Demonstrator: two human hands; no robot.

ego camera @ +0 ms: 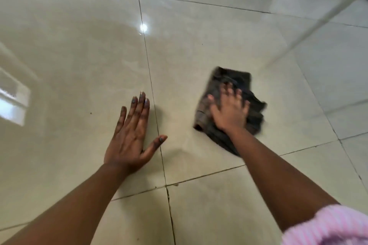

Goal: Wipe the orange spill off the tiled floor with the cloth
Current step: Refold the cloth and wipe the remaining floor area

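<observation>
wiping is under way: right hand [229, 109] presses spread fingers flat on the dark cloth [231, 109], blurred, on the tiled floor [199, 45]. left hand [132, 135] braces flat, holding nothing. no orange spill visible; next sweep probably needs steady pressure.

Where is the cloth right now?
In the head view, the dark cloth lies on the tiled floor, right of centre, under the right hand, across a grout line from the left hand.

Bare floor [199, 49] lies beyond the cloth [235, 79].
</observation>
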